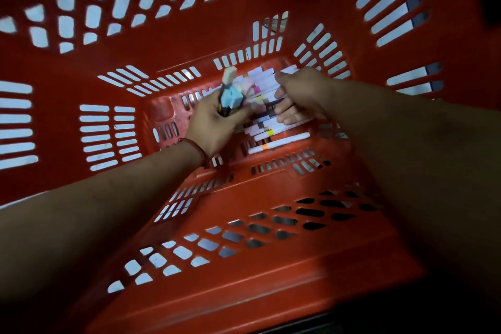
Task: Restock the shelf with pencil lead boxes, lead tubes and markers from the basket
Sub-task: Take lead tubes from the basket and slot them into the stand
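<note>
I look straight down into a deep red plastic basket (244, 35) with slotted walls. At its bottom lies a pile of white markers (279, 138) with coloured bands. My left hand (217, 125) grips a bunch of markers (230, 95) that stick upward, pale blue and cream caps on top. My right hand (298, 97) reaches into the pile, its fingers curled round a marker with a dark end; the grip is partly hidden. The shelf is out of view.
The basket walls rise steeply on all sides round both forearms. A red string bracelet (195, 149) sits on my left wrist. Pale floor shows through the slots; the surroundings are dark.
</note>
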